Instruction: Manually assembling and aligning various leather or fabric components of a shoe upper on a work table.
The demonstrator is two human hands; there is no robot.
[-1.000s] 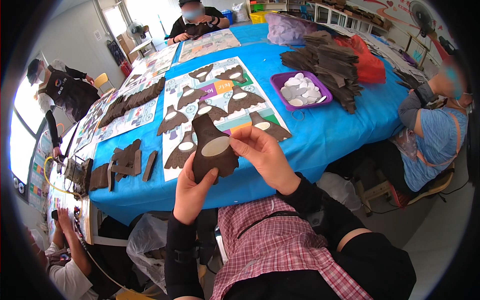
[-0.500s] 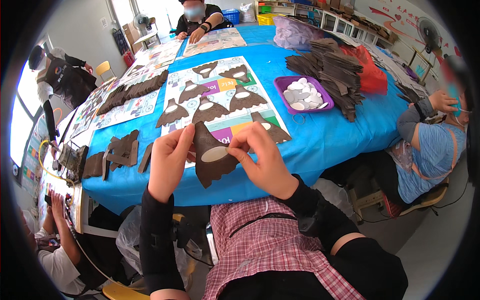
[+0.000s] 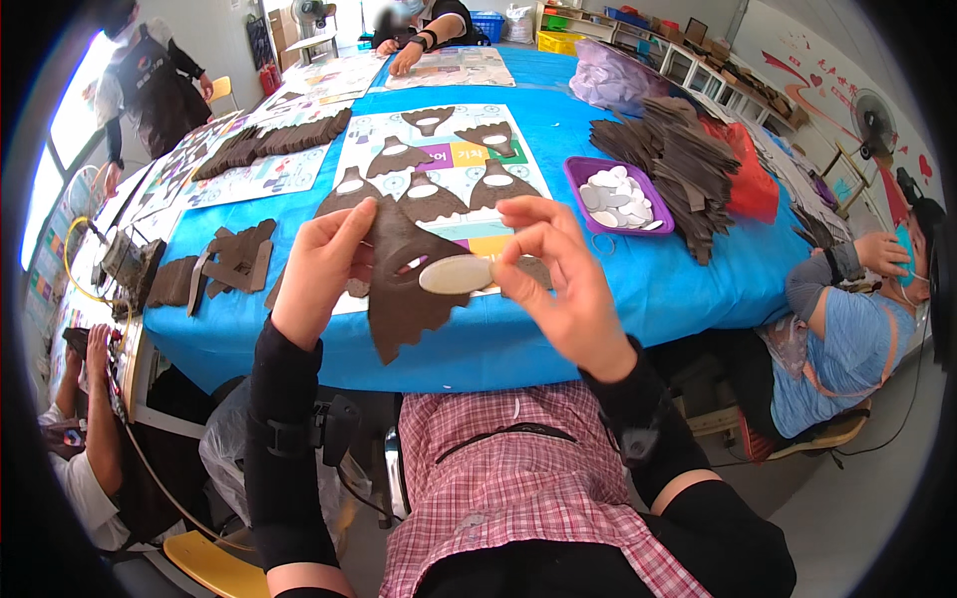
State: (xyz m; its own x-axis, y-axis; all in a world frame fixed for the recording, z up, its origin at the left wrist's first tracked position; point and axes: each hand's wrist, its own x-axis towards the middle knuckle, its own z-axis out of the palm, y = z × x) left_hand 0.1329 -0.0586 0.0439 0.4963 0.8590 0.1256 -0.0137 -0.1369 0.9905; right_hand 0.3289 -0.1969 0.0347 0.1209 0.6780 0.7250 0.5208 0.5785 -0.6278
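Notably, white oval (image 3: 454,275): pinched by one end alone, it could tilt or drop if the hold loosens.
Brown piece (image 3: 411,309): gripped only near its narrow top, its ragged lower part hangs free and might swing or bend under a push.
Opening (image 3: 411,264): partly covered by the oval; a skewed press could strain its rim.
Left grip (image 3: 321,274): grasping the brown piece, which spreads below and right of the fingertips.
Right grip (image 3: 563,274): clenched on the white oval's right end; the rest reaches left across the piece's front, contact unclear.
Bench (image 3: 688,294): both items are held above its near side.
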